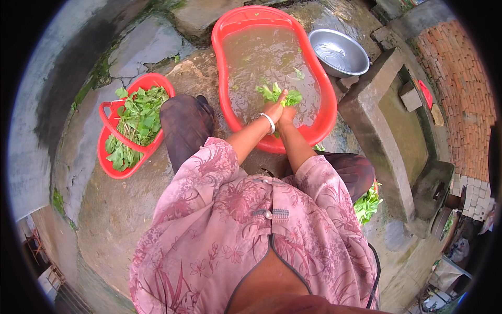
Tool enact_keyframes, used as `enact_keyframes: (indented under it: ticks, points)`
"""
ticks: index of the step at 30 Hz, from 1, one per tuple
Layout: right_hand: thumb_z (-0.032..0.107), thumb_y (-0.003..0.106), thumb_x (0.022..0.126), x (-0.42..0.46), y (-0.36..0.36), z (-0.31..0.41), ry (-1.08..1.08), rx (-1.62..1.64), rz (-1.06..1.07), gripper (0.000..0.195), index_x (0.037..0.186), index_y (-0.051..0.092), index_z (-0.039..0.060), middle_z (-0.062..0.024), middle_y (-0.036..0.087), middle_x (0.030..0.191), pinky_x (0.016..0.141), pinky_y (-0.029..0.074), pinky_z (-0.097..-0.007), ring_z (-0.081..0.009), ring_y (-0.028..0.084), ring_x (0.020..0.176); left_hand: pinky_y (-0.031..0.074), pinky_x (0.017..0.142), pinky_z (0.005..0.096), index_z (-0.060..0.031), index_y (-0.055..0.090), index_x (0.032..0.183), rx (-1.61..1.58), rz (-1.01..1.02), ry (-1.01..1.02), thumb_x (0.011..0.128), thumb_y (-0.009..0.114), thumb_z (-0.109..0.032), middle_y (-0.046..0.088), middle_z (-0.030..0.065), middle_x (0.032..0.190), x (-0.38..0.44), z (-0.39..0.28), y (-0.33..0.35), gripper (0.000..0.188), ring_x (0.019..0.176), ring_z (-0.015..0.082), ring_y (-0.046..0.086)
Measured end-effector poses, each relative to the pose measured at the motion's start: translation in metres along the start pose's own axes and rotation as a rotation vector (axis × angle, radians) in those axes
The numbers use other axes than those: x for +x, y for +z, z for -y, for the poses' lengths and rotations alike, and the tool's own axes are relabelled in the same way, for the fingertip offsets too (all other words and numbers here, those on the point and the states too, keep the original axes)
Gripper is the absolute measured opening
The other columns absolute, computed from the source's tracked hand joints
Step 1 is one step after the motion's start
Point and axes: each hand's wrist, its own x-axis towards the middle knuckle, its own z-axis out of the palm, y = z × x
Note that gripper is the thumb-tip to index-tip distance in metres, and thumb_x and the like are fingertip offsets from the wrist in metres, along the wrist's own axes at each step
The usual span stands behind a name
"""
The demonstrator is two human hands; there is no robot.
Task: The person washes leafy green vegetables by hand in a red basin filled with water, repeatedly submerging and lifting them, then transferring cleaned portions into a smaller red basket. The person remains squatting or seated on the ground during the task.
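Note:
Over the near half of a red plastic tub (223, 84) of murky water, my two hands are pressed together around a small bunch of leafy greens (293, 98). My left hand (275, 109), with a white bangle at its wrist, lies against the bunch from the left, thumb pointing up. Close beside it, my right hand (288, 114) grips from the right and is partly covered by the left. Leaves stick out on both sides of the hands; the stems are hidden. A loose leaf (299, 73) floats farther back in the water.
Left of my knee, a red plastic basket (102, 157) with a handle holds more greens (141, 114). A metal basin (341, 53) stands against the tub's right side. A concrete-edged trough (372, 114) lies right. More greens (367, 206) sit beside my right leg.

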Motion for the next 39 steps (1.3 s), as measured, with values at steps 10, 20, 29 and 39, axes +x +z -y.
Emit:
enact_keyframes:
  ticks: [10, 20, 29, 39]
  points:
    - [0.001, 0.056, 0.084, 0.008, 0.0, 0.008, 0.263, 1.013, 0.074, 0.026, 0.107, 0.053, -0.0101, -0.0182, 0.061, 0.096, 0.069, 0.055, -0.0456, -0.0307, 0.066, 0.08, 0.041, 0.094, 0.0417, 0.0024, 0.055, 0.121, -0.145, -0.321, 0.078, 0.087, 0.045, -0.066, 0.057, 0.0254, 0.118, 0.029, 0.047, -0.025, 0.077, 0.11, 0.036, 0.055]
    - [0.019, 0.063, 0.084, -0.05, 0.011, 0.015, -0.03, 0.431, 0.284, 0.041, 0.116, 0.055, -0.0049, -0.0125, 0.062, 0.107, 0.081, 0.047, -0.0374, -0.022, 0.06, 0.094, 0.05, 0.074, 0.0386, -0.0017, 0.064, 0.099, -0.472, -0.234, 0.153, 0.094, 0.048, -0.047, 0.066, 0.0113, 0.094, 0.018, 0.001, -0.033, 0.048, 0.083, 0.0236, 0.063]
    - [0.016, 0.061, 0.088, -0.048, 0.001, -0.007, 0.014, 0.492, 0.204, 0.033, 0.115, 0.056, -0.0023, -0.0119, 0.063, 0.106, 0.077, 0.048, -0.0364, -0.0221, 0.061, 0.093, 0.034, 0.103, 0.0423, 0.0011, 0.04, 0.136, 0.084, -0.017, 0.213, 0.087, 0.033, -0.072, 0.048, 0.0206, 0.135, 0.023, 0.035, -0.02, 0.088, 0.123, 0.0319, 0.047]
    - [0.001, 0.066, 0.076, -0.011, -0.055, 0.08, -0.12, 0.642, 0.092, 0.012, 0.087, 0.064, 0.0036, -0.0057, 0.061, 0.079, 0.056, 0.046, -0.0351, -0.016, 0.055, 0.066, 0.027, 0.105, 0.0475, -0.001, 0.028, 0.143, -0.158, -0.046, 0.336, 0.087, 0.039, -0.069, 0.037, 0.0188, 0.144, 0.018, -0.025, -0.039, 0.088, 0.128, 0.032, 0.04]
